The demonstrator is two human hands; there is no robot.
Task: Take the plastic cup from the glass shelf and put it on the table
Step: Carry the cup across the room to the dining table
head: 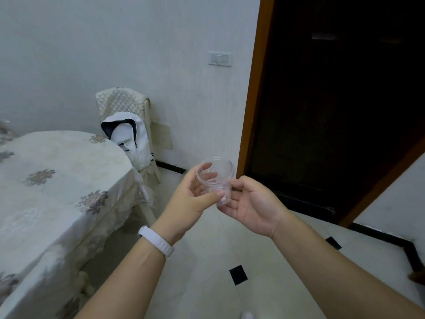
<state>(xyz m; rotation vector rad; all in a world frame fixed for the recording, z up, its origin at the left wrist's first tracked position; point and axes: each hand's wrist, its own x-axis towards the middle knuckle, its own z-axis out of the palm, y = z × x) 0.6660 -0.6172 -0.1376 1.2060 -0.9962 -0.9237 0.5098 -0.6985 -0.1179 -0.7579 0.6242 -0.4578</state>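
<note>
Pale walls and a white tiled floor with small black inlays fill the single head view, with a dark wooden doorway in the upper right and a triple wall switch [219, 58] just left of its frame. One table draped in a cream floral tablecloth [53, 180] takes the lower left, and one chair with a quilted cream cover [124, 104] stands behind its far corner with a white garment hung over it. No glass shelf shows anywhere in the frame. One small clear plastic cup [216, 178] is held in the air at the centre of the frame, mouth tilted up toward the camera, right of the table and not over it. The left hand [190, 199], with a white band on its wrist [156, 240], has its fingers curled round the cup's left side and the thumb pressed near the base; the right hand [255, 203] steadies the base from the right with loosely bent fingertips. Both hands thus grip the one cup. It looks very light, thin-walled and easily squashed, and probably slick, so a gentle hold round the lower wall or just under the stiffer rolled rim would suit best. It is empty, so a slight tilt matters little.
</note>
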